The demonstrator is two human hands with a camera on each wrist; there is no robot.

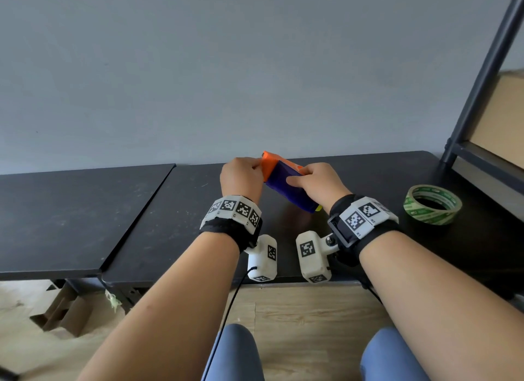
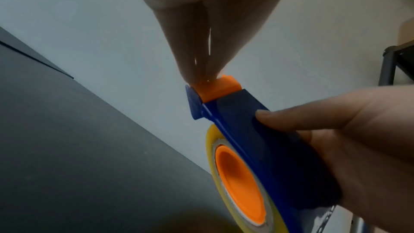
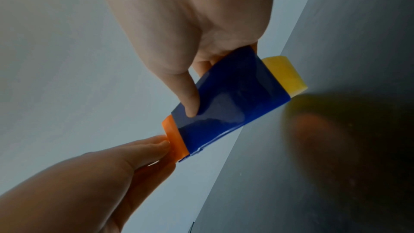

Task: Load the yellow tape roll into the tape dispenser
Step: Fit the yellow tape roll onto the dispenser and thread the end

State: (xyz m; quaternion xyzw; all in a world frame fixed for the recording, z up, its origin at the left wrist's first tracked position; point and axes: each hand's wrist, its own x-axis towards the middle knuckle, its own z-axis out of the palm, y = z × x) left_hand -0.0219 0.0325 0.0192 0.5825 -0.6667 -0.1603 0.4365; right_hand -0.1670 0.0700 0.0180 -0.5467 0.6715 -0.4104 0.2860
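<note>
A blue tape dispenser (image 1: 286,186) (image 2: 264,141) (image 3: 226,102) with an orange front end is held tilted above the black table (image 1: 158,227). The yellow tape roll (image 2: 211,141) (image 3: 284,73) sits inside it around an orange hub (image 2: 239,189); a sliver of yellow shows at its near end (image 1: 319,208). My right hand (image 1: 314,183) (image 3: 192,70) grips the blue body, thumb on one flat side. My left hand (image 1: 241,176) (image 2: 201,70) pinches at the orange tip (image 1: 268,163) (image 2: 218,89) (image 3: 174,139); what lies between those fingertips is hidden.
A green-and-white tape roll (image 1: 433,204) lies flat on the table at the right. A dark metal shelf frame (image 1: 479,77) with cardboard stands at the far right. A second black table (image 1: 71,213) adjoins on the left. A grey wall is close behind.
</note>
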